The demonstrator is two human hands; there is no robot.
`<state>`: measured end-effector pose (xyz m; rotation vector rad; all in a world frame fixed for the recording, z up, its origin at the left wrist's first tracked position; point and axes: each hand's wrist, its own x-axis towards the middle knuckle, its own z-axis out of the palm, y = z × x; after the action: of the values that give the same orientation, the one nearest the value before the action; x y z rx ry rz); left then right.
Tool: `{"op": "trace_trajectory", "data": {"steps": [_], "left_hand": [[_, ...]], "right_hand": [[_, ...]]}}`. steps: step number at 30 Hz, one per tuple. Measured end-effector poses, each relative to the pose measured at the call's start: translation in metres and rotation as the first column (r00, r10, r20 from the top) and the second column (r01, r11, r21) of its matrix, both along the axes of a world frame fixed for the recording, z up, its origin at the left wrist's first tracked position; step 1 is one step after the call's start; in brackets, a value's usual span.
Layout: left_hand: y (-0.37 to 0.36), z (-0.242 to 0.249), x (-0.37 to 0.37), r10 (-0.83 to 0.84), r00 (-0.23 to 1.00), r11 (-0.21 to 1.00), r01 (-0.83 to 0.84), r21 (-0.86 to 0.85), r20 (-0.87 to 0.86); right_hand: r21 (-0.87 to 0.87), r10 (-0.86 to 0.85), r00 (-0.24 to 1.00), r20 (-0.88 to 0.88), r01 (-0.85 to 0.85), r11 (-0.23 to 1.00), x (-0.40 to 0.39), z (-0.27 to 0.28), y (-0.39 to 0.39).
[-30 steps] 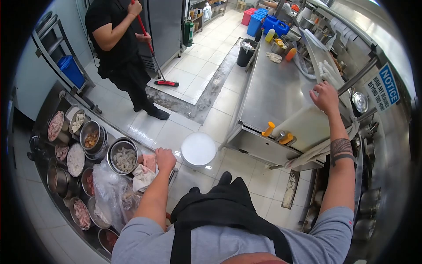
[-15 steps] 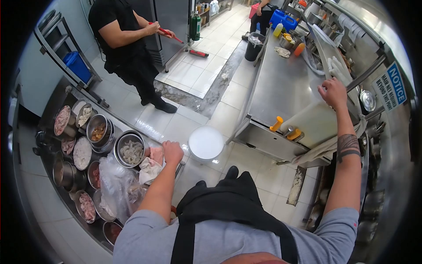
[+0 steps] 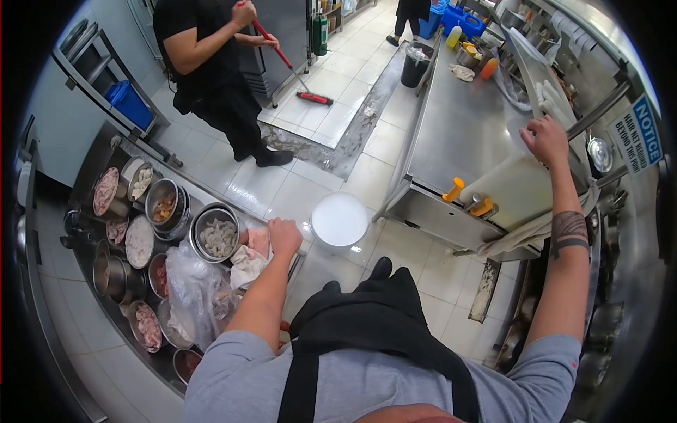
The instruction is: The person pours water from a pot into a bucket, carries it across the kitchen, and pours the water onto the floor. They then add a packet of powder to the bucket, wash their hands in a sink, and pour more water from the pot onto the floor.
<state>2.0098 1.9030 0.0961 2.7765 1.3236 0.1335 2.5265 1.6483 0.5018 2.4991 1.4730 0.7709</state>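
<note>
My left hand leans on the edge of the left steel counter, its fingers curled over that edge. Beside it lie a pink cloth and a crumpled white cloth. A steel bowl of shrimp stands just left of the cloths. Out to the right, my right hand rests at the rail side of the steel worktable, above a white cutting board. Its fingers are loosely curled in, and no object shows in them. A white round container stands on the floor between my arms.
Several bowls of raw meat and a clear plastic bag crowd the left counter. A co-worker stands ahead with a red-handled floor brush. Yellow-handled tools hang at the worktable's front. A black bin stands beyond.
The co-worker has raised the hands on the brush handle, now more upright. A person farther back has moved left. My view has shifted slightly; both my hands stay in place.
</note>
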Motion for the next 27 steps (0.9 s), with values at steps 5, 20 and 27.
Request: {"op": "trace_trajectory", "data": {"steps": [5,20,27], "left_hand": [[0.000,0.003,0.002,0.015,1.000,1.000,-0.016,-0.021,-0.016],[0.001,0.001,0.002,0.008,1.000,1.000,-0.008,0.003,-0.017],[0.001,0.000,0.001,0.012,1.000,1.000,-0.012,0.001,-0.007]], "right_hand": [[-0.014,0.006,1.000,0.010,-0.005,1.000,-0.001,0.001,0.001],[-0.040,-0.020,1.000,0.017,0.021,0.999,-0.003,0.001,0.003],[-0.043,-0.056,0.998,0.013,0.056,0.998,-0.006,0.001,0.005]]}}
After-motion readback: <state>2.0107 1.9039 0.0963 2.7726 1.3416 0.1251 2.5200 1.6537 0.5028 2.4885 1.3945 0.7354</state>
